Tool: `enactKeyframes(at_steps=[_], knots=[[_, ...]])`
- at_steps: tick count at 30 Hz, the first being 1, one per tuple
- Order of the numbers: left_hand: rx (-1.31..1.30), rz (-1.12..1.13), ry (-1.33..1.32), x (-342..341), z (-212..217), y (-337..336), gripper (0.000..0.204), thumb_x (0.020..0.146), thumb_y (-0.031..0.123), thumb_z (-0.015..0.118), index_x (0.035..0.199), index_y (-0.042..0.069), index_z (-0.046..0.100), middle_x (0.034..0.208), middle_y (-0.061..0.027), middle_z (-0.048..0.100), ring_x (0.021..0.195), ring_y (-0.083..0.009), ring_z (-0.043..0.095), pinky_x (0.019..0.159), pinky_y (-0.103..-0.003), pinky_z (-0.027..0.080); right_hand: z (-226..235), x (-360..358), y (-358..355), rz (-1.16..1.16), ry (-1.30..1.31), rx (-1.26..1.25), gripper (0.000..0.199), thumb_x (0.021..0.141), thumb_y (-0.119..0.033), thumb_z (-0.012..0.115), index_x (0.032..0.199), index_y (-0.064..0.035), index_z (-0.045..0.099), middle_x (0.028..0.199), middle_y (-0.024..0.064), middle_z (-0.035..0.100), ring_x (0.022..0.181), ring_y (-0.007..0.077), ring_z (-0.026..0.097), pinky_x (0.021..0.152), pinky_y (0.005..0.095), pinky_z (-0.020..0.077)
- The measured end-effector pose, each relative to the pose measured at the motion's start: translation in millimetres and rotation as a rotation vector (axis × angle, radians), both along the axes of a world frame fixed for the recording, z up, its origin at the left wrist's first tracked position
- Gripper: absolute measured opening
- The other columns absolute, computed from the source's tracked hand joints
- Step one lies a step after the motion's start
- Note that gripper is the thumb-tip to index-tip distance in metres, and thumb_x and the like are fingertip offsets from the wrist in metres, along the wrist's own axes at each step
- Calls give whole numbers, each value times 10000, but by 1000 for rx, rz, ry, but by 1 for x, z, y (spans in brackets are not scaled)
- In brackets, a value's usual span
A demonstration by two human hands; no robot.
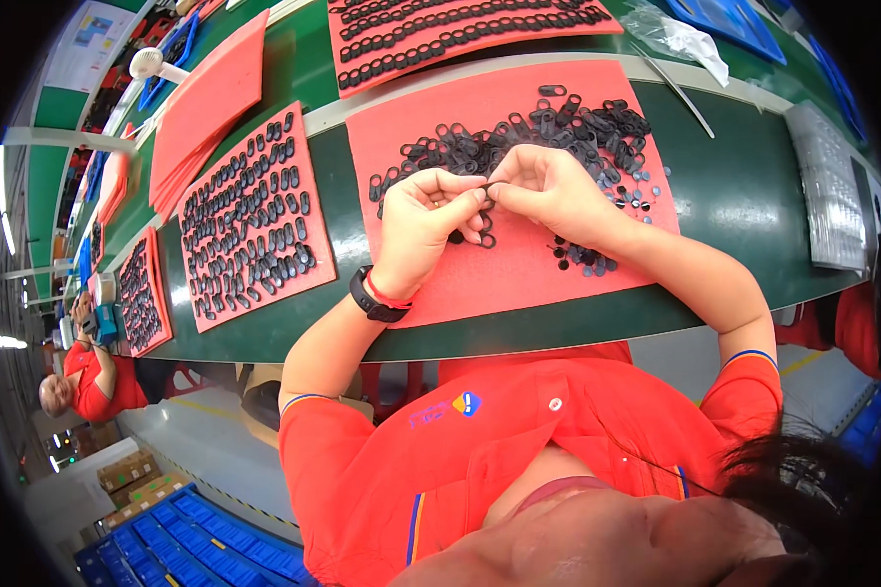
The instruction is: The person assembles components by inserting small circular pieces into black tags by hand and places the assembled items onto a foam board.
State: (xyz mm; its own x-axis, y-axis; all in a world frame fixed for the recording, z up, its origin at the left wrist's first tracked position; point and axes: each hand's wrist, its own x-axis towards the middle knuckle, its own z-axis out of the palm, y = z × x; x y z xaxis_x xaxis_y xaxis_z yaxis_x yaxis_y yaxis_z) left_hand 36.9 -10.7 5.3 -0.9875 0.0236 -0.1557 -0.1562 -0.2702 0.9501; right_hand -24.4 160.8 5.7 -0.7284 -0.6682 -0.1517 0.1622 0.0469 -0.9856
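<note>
Over the pink mat (440, 293), on the near side of the dark pile (558, 127), the curled fingers of the left hand (426, 220) and right hand (548, 191) pinch a black part (489, 187), forearms converging.

Factory workshop: long green workbench (744, 196), rows of black parts (304, 203), blue crates (181, 538), strip lights (0, 340)

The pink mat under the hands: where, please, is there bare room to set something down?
The pink mat is bare along its near edge, between the black wristband and the small discs, and at its far-left corner, beyond the black looped parts. Those crowd its middle and right.
</note>
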Motion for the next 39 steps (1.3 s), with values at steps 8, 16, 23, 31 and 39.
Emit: enactKeyframes(at_steps=[8,16,23,31,39], knots=[[-4,-7,6,2,-1,3,113,796,13,612,898,-36,609,751,-89,626,567,-106,591,495,-208,497,-9,1,-1,10,2,-1,110,798,-84,572,814,6,511,785,37,569,744,75,523,676,226,428],[26,-16,-16,2,0,3,103,799,8,612,900,-11,614,733,-62,620,560,-74,548,483,-195,449,-1,1,0,13,-83,-54,105,797,-99,562,805,-14,501,712,7,528,625,44,454,544,192,360],[41,-10,-29,3,0,3,101,799,12,616,896,-13,615,737,-67,622,558,-76,550,479,-193,452,-2,0,0,18,-101,-61,119,760,-95,588,777,9,531,731,44,575,668,76,540,607,207,445],[50,-13,-38,4,-1,5,96,798,8,615,891,-16,616,716,-65,613,542,-80,549,462,-193,454,-9,2,-1,14,-74,-69,118,770,-89,587,768,-6,504,736,27,545,687,71,500,627,220,421],[77,-39,-21,4,-5,3,103,800,13,610,891,-34,608,749,-94,629,562,-117,597,489,-212,500,-2,2,1,40,-61,-37,125,788,-99,578,764,-19,486,757,24,536,713,78,484,652,236,406]])
